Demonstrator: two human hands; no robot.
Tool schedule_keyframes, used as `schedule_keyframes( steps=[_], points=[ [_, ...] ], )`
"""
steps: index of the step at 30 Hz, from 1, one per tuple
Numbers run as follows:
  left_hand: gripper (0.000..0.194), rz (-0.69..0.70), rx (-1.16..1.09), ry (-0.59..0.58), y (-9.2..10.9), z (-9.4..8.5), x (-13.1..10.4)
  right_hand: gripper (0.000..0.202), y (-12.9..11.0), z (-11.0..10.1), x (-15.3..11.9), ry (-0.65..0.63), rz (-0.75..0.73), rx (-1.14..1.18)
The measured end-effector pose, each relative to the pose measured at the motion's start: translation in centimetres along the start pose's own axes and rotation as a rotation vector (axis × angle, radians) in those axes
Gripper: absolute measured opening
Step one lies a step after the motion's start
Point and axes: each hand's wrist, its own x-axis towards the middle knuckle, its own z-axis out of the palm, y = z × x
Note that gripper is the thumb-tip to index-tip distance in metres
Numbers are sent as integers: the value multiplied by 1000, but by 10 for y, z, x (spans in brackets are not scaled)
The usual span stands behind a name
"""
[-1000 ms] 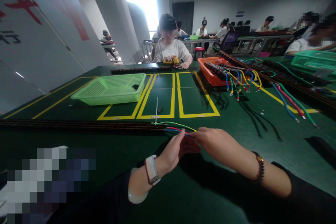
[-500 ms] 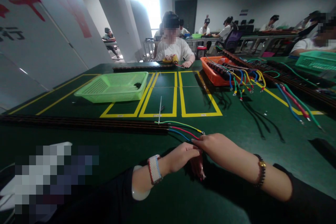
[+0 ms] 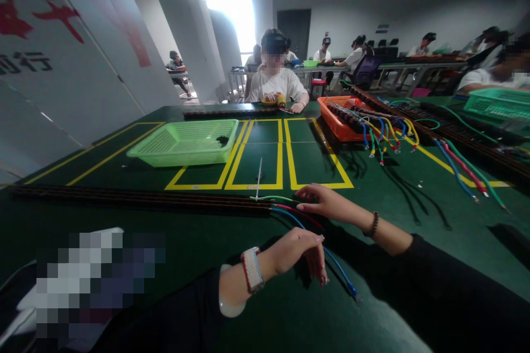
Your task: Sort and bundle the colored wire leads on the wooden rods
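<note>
Blue, red and green wires come out of the right end of a long dark cable bundle (image 3: pixel 165 198). My left hand (image 3: pixel 292 253) hangs over the blue wire (image 3: pixel 342 276), thumb stretched out and fingers pointing down, with no clear grip. The blue wire passes by it and ends in a ring terminal. Farther up, my right hand (image 3: pixel 331 204) reaches with parted fingers to the green wire (image 3: pixel 277 197) and the red wire (image 3: pixel 287 209), partly covering them. Whether its fingertips touch either wire is unclear. A white cable tie (image 3: pixel 259 179) stands up at the bundle's end.
A light green basket (image 3: pixel 186 157) sits beyond the bundle. Farther right, an orange basket (image 3: pixel 331 121) holds wire bundles with coloured ends. More cables (image 3: pixel 459 168) lie on the right. A co-worker (image 3: pixel 275 80) sits across the green table.
My hands have come apart. The right hand has moved up and toward the green and red wires, its fingers parting. The blue wire now lies stretched out to the lower right.
</note>
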Motion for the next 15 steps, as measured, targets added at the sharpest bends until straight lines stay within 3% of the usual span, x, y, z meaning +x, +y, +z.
schedule_keyframes(
  steps=[4,8,15],
  points=[
    [47,-2,-8,2,2,-1,-3,72,-3,12,21,-212,52,121],
    [46,5,-44,-8,2,-2,-5,77,-9,10,26,-448,88,152],
    [53,70,-184,56,1,-2,-5,68,-10,10,28,-452,106,-4]
  ],
)
